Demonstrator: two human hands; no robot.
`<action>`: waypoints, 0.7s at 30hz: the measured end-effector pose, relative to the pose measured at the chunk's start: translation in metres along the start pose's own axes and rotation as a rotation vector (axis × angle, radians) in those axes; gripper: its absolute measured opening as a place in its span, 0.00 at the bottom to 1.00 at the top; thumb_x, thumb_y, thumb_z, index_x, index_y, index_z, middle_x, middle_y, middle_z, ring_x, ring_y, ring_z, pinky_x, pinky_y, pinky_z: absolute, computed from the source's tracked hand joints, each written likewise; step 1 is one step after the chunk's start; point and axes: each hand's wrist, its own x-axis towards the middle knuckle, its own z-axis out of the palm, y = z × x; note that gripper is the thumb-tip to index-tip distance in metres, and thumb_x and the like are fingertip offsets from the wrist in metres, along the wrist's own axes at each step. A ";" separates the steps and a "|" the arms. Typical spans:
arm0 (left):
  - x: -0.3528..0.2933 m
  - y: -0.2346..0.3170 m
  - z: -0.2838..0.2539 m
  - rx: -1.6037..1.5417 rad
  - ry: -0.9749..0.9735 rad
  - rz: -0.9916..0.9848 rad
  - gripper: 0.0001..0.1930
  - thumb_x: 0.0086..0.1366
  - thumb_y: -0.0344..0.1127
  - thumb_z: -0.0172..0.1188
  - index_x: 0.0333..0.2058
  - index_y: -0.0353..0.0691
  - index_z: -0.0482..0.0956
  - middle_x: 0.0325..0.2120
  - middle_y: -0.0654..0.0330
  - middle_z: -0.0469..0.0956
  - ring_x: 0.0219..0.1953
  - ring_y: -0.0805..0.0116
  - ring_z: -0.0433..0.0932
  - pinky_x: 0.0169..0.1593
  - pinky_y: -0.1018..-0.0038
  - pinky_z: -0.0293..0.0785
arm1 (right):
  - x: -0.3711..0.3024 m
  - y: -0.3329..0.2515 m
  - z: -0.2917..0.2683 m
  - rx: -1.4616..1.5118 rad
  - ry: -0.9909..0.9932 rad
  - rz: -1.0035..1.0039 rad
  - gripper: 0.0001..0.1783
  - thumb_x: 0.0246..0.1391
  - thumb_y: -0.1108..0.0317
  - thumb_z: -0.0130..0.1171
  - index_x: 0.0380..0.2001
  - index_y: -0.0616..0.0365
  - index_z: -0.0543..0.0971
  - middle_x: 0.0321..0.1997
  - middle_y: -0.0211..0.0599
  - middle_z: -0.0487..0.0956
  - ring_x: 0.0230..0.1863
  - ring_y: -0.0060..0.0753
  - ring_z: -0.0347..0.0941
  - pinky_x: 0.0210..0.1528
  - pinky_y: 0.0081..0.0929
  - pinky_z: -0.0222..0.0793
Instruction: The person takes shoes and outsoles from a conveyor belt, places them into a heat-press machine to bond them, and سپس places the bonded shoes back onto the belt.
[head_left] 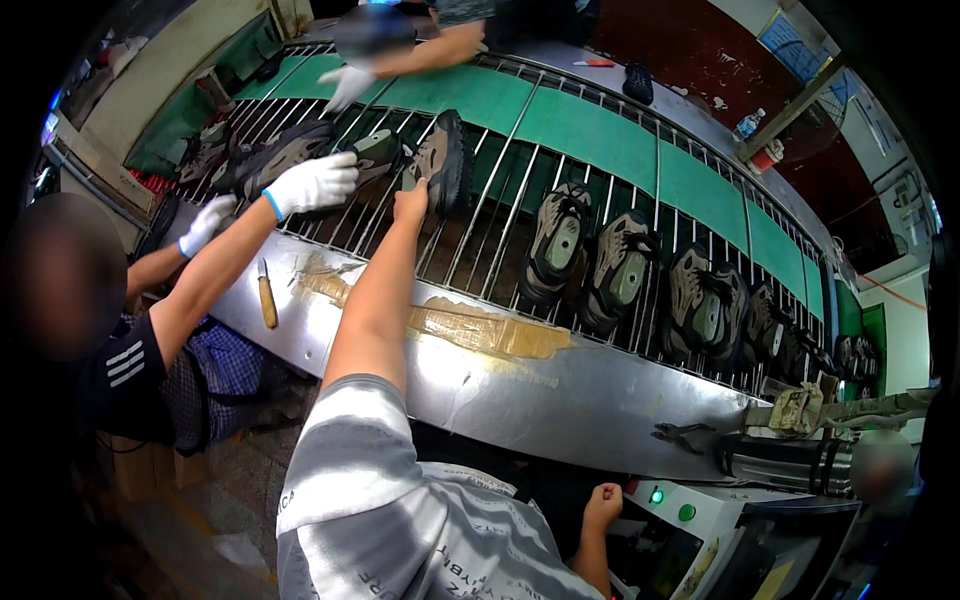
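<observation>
With my left arm stretched out over the conveyor, my left hand (411,199) grips a brown and black shoe (440,164) by its lower end. The shoe stands tilted on the metal bars, with its dark ridged sole turned to the right. Part of my fingers is hidden behind it. Just left of it lies another shoe (377,153) with a greenish insert inside. My right hand (602,504) is low at the right beside a white machine; its fingers are curled closed and nothing shows in them.
A co-worker's white-gloved hand (314,185) reaches in close on the left; another gloved hand (349,86) comes from the far side. Several shoes (556,243) line the bars to the right, beside a green strip (590,130). A wooden-handled knife (267,301) lies on the metal ledge (480,390).
</observation>
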 end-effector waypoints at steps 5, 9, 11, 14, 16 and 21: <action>0.022 -0.006 -0.001 -0.504 -0.151 -0.038 0.43 0.46 0.50 0.74 0.51 0.19 0.71 0.51 0.41 0.73 0.51 0.56 0.75 0.54 0.65 0.68 | -0.001 0.024 0.000 0.155 0.036 -0.018 0.03 0.48 0.77 0.55 0.24 0.59 0.72 0.16 0.23 0.66 0.19 0.15 0.59 0.23 0.20 0.57; -0.009 0.010 0.025 -0.489 0.208 0.169 0.43 0.43 0.44 0.77 0.53 0.25 0.67 0.52 0.43 0.71 0.53 0.55 0.72 0.55 0.64 0.67 | 0.000 0.025 0.000 0.213 0.067 -0.033 0.03 0.48 0.77 0.55 0.24 0.60 0.72 0.16 0.23 0.66 0.19 0.16 0.60 0.23 0.20 0.58; 0.005 0.003 0.038 -0.514 0.354 0.336 0.41 0.41 0.44 0.77 0.52 0.31 0.68 0.49 0.45 0.72 0.51 0.52 0.72 0.55 0.63 0.67 | 0.005 0.025 0.003 0.219 0.042 -0.027 0.03 0.48 0.78 0.55 0.24 0.60 0.72 0.17 0.23 0.66 0.19 0.15 0.59 0.23 0.20 0.58; -0.048 0.031 0.054 -0.344 0.451 0.451 0.39 0.43 0.42 0.76 0.52 0.34 0.67 0.45 0.46 0.73 0.48 0.52 0.72 0.53 0.62 0.68 | -0.001 0.026 0.003 0.213 0.065 0.010 0.03 0.48 0.78 0.54 0.25 0.60 0.72 0.17 0.23 0.66 0.19 0.15 0.60 0.24 0.19 0.58; -0.046 0.036 0.063 -0.420 0.310 0.497 0.38 0.45 0.41 0.75 0.53 0.34 0.67 0.45 0.45 0.73 0.48 0.51 0.73 0.53 0.62 0.68 | -0.002 0.019 0.003 0.210 0.081 0.010 0.03 0.48 0.79 0.54 0.24 0.60 0.71 0.16 0.22 0.65 0.19 0.15 0.59 0.24 0.19 0.57; -0.033 0.046 0.071 -0.381 -0.020 0.594 0.30 0.48 0.37 0.70 0.49 0.31 0.74 0.42 0.51 0.76 0.44 0.58 0.76 0.50 0.68 0.71 | -0.003 0.013 0.004 0.223 0.046 0.020 0.04 0.51 0.78 0.51 0.25 0.58 0.70 0.18 0.22 0.66 0.19 0.13 0.58 0.23 0.17 0.55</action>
